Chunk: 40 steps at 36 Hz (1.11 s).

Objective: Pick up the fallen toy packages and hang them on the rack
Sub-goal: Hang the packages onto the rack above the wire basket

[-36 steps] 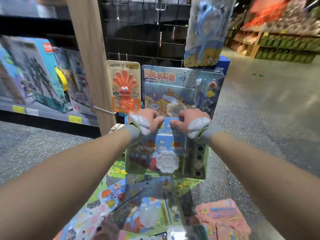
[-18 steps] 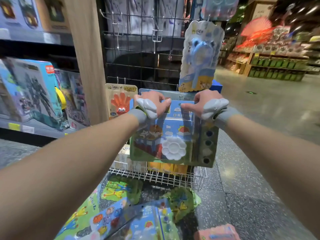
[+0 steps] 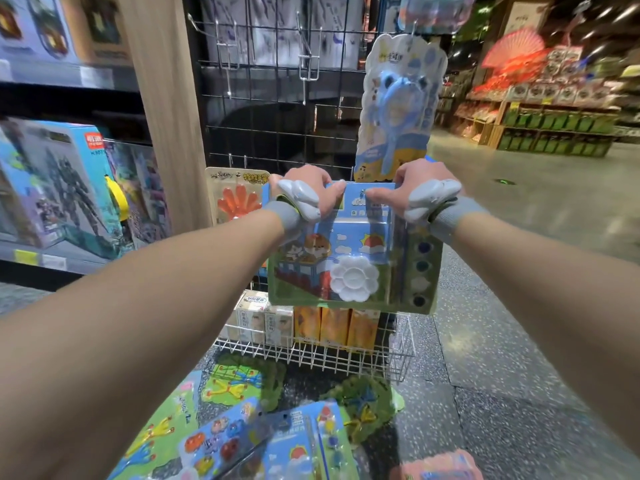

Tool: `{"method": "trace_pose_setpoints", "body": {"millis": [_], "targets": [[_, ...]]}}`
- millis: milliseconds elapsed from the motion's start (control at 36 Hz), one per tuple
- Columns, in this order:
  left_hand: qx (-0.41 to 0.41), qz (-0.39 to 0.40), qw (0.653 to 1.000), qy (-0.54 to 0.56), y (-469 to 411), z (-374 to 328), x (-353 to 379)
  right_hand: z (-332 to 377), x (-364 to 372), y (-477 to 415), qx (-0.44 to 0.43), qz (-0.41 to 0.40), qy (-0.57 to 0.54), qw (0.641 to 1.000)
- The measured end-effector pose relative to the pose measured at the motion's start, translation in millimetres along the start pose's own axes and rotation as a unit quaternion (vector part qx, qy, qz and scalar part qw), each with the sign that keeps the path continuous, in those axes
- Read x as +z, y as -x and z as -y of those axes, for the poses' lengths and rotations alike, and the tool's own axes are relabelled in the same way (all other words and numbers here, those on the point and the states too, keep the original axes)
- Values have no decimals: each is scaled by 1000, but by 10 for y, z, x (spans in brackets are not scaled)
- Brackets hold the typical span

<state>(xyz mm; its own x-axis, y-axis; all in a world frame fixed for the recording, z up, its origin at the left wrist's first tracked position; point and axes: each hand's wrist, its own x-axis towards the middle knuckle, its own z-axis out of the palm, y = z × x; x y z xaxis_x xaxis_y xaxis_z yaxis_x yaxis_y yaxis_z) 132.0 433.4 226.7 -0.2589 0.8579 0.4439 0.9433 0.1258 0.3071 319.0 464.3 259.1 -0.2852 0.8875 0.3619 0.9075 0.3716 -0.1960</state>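
Note:
A watercolor paint-set package point(image 3: 349, 265), blue and green with a white flower palette, hangs upright in front of the black wire grid rack point(image 3: 277, 109). My left hand point(image 3: 306, 192) grips its top left corner. My right hand point(image 3: 420, 190) pinches its top right edge. The package sits level with the rack's lower hooks, next to a hung orange hand toy point(image 3: 239, 199). Several fallen packages point(image 3: 256, 438) lie on the floor below, among them green sticky-toy packs point(image 3: 239, 379) and a pink one point(image 3: 440, 467).
A blue toy package point(image 3: 398, 109) hangs on the rack's right side. Empty metal hooks point(image 3: 308, 71) stick out higher up. A white wire basket point(image 3: 311, 351) with small boxes stands under the rack. A wooden post point(image 3: 166, 109) and shelves of boxed toys point(image 3: 59, 181) are at the left.
Both hands have raised the paint-set package from near the floor up to the rack's lower hooks, covering the paint set hung behind it. The view tilted upward.

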Motion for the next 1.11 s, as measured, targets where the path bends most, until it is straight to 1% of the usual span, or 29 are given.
{"method": "trace_pose_setpoints", "body": {"millis": [139,250,417,583,778,917,1111], "targets": [[-1,-4,1000,-3,-27,15,43,-16,16,-14,-2,8,-10,1000],[5,-13,1000,-20,-33,46,94,-76,109,-61,-18,-9,-33,999],[26,-14,998,-50,-118,94,145,-78,208,-100,-26,-17,-7,999],[33,-26,999,-4,-200,144,155,-68,230,-170,-14,-36,22,999],[47,-22,999,-10,-294,163,164,-66,279,-204,-3,-43,8,999],[36,-33,998,-33,-306,134,135,-60,296,-201,-3,-54,-5,999],[24,-53,998,-2,-199,149,122,-21,275,-137,-13,-96,21,995]]}}
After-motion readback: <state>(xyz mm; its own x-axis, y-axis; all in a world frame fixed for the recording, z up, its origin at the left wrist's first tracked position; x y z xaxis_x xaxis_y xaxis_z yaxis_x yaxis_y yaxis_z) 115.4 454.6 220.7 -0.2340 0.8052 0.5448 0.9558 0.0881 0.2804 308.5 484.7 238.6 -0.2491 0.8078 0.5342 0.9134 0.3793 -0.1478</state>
